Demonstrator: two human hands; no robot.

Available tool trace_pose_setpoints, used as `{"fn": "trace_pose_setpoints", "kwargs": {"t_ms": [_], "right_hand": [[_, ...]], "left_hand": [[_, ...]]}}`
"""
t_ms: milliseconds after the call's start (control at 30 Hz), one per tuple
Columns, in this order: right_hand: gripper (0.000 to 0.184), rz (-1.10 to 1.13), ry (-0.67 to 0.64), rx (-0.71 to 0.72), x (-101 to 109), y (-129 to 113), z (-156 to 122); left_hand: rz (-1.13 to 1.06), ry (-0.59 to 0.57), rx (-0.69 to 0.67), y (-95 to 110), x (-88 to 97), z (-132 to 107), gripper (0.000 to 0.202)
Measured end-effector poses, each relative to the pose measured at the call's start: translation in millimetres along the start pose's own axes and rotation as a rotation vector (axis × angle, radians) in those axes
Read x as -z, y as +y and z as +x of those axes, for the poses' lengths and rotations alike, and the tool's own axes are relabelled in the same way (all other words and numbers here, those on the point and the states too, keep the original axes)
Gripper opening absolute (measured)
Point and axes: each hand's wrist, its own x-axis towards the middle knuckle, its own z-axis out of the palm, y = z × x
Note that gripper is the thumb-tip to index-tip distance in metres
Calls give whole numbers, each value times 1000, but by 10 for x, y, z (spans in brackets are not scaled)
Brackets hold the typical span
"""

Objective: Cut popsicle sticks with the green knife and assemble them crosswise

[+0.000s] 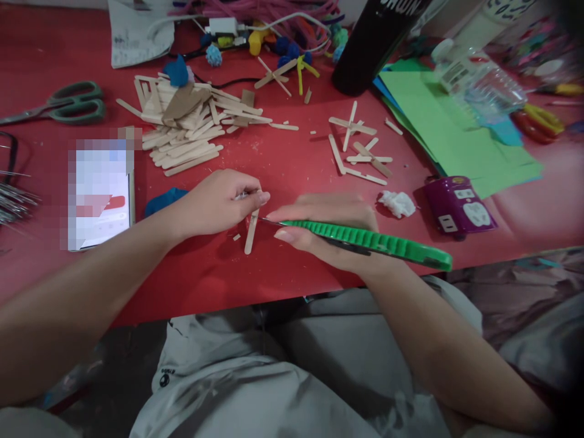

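My left hand (228, 198) pinches the upper end of a wooden craft stick (251, 232), which points down toward the table's front edge. From the right, my right hand (326, 228) grips a green utility knife (365, 238). Its blade tip reaches the stick just below my left fingertips; whether it cuts into the wood I cannot tell. A small wood chip lies left of the stick. Behind my left hand spreads a big pile of craft sticks (196, 121). To the right lie several crossed and loose sticks (360, 146).
On the left are green-handled scissors (77, 103) and a phone (100, 194). A dark bottle (371, 45) stands at the back, beside green paper sheets (424, 115). A purple sharpener-like box (460, 205) and crumpled tissue (396, 204) sit at right. The red table (191, 286) ends before my lap.
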Motion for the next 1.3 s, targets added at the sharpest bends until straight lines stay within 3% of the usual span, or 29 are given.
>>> {"fn": "trace_pose_setpoints", "kwargs": {"t_ms": [500, 800, 1300], "right_hand": [[18, -46, -23, -45, -65, 14, 48], [18, -46, -34, -37, -28, 35, 77], [20, -38, -57, 85, -37, 11, 49]], "left_hand": [[36, -26, 94, 16, 1, 33, 34], [24, -38, 62, -20, -2, 53, 32], [66, -15, 58, -15, 1, 45, 36]]}}
